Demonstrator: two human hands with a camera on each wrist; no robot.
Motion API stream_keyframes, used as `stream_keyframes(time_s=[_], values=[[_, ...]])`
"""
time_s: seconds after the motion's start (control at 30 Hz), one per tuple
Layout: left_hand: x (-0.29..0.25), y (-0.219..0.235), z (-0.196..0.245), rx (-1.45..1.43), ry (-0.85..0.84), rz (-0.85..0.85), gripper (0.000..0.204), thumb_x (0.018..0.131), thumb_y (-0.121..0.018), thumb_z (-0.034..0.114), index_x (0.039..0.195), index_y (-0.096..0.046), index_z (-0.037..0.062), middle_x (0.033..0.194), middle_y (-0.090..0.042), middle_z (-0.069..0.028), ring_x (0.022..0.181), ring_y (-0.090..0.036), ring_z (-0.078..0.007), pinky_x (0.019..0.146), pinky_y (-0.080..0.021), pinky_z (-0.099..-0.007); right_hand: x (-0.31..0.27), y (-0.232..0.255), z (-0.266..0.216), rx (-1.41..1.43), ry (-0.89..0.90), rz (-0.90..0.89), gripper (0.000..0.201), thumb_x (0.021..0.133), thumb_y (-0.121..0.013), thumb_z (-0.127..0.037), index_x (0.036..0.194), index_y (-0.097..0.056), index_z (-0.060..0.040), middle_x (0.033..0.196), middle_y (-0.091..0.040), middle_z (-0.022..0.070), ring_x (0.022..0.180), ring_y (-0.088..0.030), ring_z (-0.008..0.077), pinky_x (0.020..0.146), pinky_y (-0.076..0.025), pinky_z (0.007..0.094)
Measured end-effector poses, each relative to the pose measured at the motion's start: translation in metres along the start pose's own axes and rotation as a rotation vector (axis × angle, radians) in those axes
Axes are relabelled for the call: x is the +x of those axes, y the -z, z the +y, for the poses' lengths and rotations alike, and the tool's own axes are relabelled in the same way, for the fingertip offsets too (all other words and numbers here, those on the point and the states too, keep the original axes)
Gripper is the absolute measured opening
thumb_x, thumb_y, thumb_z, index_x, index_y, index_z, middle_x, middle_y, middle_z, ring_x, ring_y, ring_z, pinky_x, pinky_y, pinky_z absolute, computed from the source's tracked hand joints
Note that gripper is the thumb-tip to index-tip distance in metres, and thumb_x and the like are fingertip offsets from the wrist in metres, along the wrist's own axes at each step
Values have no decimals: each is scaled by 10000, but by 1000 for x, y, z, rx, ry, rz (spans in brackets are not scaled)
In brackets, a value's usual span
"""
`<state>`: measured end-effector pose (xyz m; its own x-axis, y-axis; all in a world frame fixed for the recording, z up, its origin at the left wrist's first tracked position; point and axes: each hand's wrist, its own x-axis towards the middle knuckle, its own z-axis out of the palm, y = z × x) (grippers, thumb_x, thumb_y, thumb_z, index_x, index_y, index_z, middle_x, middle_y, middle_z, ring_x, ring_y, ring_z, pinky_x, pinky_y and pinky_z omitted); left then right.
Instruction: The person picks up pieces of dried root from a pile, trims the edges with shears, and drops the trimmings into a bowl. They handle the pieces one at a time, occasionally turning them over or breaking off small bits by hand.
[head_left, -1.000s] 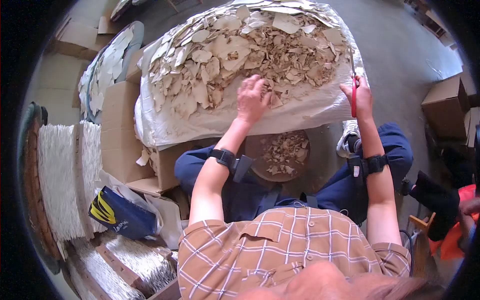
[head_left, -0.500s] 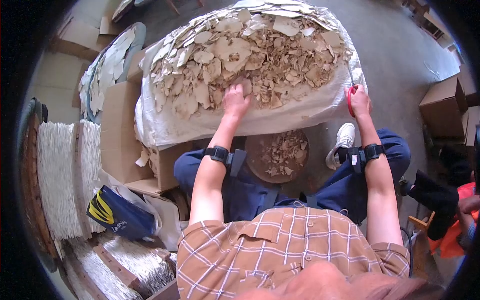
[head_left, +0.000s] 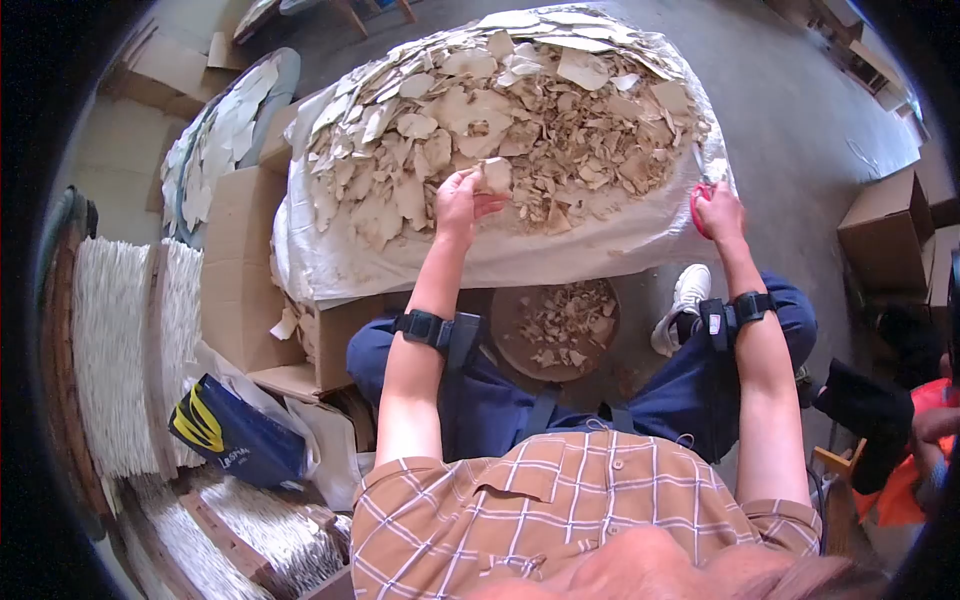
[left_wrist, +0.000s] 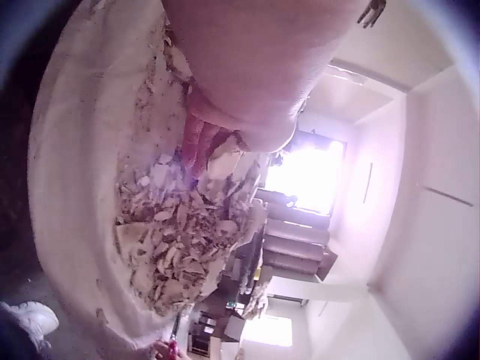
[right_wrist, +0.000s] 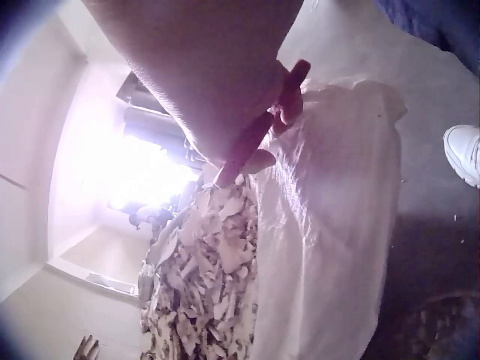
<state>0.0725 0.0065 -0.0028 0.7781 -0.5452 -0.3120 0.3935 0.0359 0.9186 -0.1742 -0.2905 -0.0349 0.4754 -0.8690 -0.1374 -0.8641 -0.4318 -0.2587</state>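
Note:
In the head view my left hand [head_left: 458,207] pinches a pale, thin, brittle-looking flake [head_left: 496,174] between thumb and fingers. It is over the near side of a heap of similar dry flakes [head_left: 600,140]; what material they are I cannot tell. My right hand [head_left: 722,212] grips red-handled scissors [head_left: 697,213] at the right edge of the white cloth [head_left: 580,245] under the heap, blades pointing away from me. The left wrist view shows the left fingers [left_wrist: 196,142] over the heap. In the right wrist view the hand [right_wrist: 244,150] partly hides the scissors.
A round basin [head_left: 510,345] with broken flakes sits on the floor between my legs. Cardboard boxes [head_left: 235,270] and a blue bag [head_left: 240,435] stand at left, beside stacked white sheets [head_left: 115,360]. Another person's orange clothing [head_left: 905,480] shows at right, below a box [head_left: 885,210].
My left hand moved left across the heap, then lifted a flake up from it. The right hand stayed near the cloth's right edge with the scissors.

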Motion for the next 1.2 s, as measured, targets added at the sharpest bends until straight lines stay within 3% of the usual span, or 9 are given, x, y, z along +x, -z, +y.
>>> stream_keyframes(time_s=[0.07,0.2,0.27,0.33,0.37,0.4,0.47,0.77,1.2], values=[[-7,4,8,-24,3,-52,171,858,-490,135,993,-487,31,850,-608,-108,683,-643,-228,544,-525,-288,6,2,8,296,-95,35,444,744,-585,-389,1006,-593,-31,952,-616,205,892,-605,316,799,-458,371],[-27,9,18,-53,-10,-187,170,828,-533,106,980,-487,44,848,-604,-93,699,-637,-232,589,-527,-310,-14,25,-7,487,8,157,466,762,-602,-424,1012,-582,-32,827,-643,164,793,-628,275,725,-471,357],[-50,-3,28,-96,4,-218,181,828,-532,103,992,-481,44,865,-606,-99,728,-636,-235,602,-527,-306,-56,60,-51,677,85,-175,479,786,-588,-442,1013,-554,-22,711,-607,115,698,-601,222,670,-466,335],[-67,-14,27,-138,20,-258,193,828,-532,100,1004,-475,45,883,-608,-104,757,-636,-238,615,-527,-301,-79,49,-64,711,442,-111,459,811,-576,-424,1012,-516,-15,727,-561,100,696,-562,188,630,-446,319],[-73,-20,25,-201,21,-275,213,825,-529,83,1017,-457,25,903,-608,-121,784,-637,-252,625,-538,-301,-97,59,-78,676,490,-223,442,810,-584,-387,1024,-508,-8,795,-575,140,728,-572,218,658,-450,326],[-77,-25,22,-266,18,-292,233,822,-525,65,1031,-440,5,922,-608,-139,810,-638,-266,634,-550,-301,-106,48,-85,674,609,-126,440,806,-589,-366,1039,-502,-4,856,-575,184,777,-582,275,691,-452,348],[-80,-33,13,-292,15,-300,244,825,-522,65,1043,-430,3,950,-601,-144,849,-629,-272,660,-547,-303,-118,35,-96,705,663,-178,480,788,-602,-382,1072,-498,-10,921,-571,200,836,-575,345,720,-453,378],[-72,-46,-11,-328,-23,-300,253,861,-509,81,1065,-381,3,1020,-566,-160,926,-605,-288,714,-543,-321,-122,16,-125,463,856,61,513,760,-637,-377,1101,-475,-29,892,-549,149,738,-575,306,639,-460,369],[-70,-41,-1,-112,-139,-309,211,846,-513,26,1036,-424,5,935,-595,-147,812,-631,-284,627,-533,-308,-118,24,-113,462,920,-20,468,743,-651,-372,1011,-504,-19,789,-571,172,699,-582,341,589,-464,406]])
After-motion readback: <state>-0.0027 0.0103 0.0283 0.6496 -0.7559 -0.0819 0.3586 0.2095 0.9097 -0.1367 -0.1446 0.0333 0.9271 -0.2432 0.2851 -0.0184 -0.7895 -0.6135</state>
